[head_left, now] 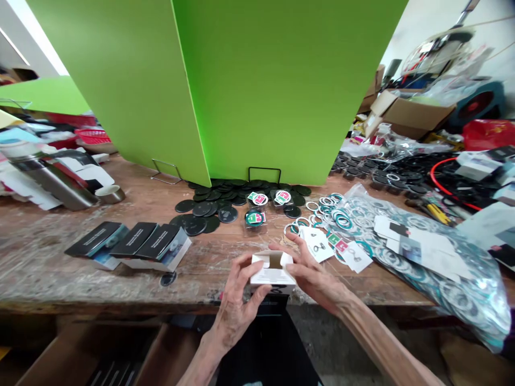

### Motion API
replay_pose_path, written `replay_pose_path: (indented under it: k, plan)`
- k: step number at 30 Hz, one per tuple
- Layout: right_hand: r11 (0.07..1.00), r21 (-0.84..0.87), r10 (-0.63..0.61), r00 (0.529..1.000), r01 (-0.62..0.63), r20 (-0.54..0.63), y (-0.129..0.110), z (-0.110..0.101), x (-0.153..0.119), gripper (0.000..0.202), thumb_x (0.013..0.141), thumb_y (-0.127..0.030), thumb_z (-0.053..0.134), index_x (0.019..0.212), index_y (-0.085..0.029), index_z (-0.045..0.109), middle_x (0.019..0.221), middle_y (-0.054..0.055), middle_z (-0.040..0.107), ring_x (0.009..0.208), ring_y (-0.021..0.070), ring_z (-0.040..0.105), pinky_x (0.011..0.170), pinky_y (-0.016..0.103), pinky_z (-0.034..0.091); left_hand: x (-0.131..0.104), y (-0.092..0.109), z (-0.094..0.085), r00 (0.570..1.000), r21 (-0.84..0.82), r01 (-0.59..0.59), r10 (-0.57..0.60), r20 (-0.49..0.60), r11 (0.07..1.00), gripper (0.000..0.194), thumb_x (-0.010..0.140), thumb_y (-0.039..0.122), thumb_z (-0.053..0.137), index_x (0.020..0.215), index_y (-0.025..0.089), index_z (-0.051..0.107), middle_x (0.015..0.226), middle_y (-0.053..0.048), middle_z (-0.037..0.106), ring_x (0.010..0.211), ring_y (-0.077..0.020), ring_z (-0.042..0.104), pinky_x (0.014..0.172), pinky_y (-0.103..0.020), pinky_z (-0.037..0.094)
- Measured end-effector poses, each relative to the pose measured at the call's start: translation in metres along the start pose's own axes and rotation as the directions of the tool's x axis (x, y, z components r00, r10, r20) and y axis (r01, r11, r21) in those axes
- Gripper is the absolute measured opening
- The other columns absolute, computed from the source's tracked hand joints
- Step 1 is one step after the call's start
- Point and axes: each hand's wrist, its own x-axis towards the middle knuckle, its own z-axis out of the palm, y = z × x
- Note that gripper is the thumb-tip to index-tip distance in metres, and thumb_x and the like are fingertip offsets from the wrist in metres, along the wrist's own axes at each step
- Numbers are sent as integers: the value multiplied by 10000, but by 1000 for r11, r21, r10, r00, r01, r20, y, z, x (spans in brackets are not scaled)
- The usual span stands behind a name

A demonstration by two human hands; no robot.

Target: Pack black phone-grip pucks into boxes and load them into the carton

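A small white box (273,275) is held upright at the table's front edge, its top open and its side flaps raised. My left hand (240,300) grips it from the left, thumb on the near side. On the right side, my right hand (311,273) holds it with the fingers at the rim. The inside looks brown, and its contents cannot be made out. Beyond the box are clear packs with round stickers (255,219) and black discs (195,224). White printed cards (316,244) lie just past my right hand.
Several closed black-and-white boxes (155,244) stand at the left. Tall green boards (273,91) rise behind the discs. A clear bag of rings (454,284) covers the right side and hangs over the edge. A steel flask (60,185) lies far left.
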Motion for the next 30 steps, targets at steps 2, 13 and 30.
replay_pose_path:
  k: [2,13,30]
  plan:
    - [1000,-19,7,1000,-7,-11,-2,1,1,620,922,-282,506,1419,-315,136,1472,112,392,1207,181,533,1023,405,411,1,0,-3,1000,3,-8,8,3,1000,354,900,218,558,1238,280,470,1283,-87,423,1217,-223,466,992,-370,451]
    - [396,-857,-370,912,330,180,3,8,-9,321,976,-212,389,1284,-245,469,1427,80,446,1346,197,385,1110,459,336,7,2,-11,993,-115,90,-80,88,989,495,884,276,600,1326,279,378,1254,-93,445,1171,-229,495,1007,-387,434]
    - [447,-891,-35,994,-73,-99,-28,12,17,105,920,-233,481,988,-186,545,900,19,613,852,171,570,768,307,432,9,10,-16,982,-67,114,-102,161,991,486,871,299,624,1319,316,436,1297,-56,445,1232,-201,461,1041,-342,410]
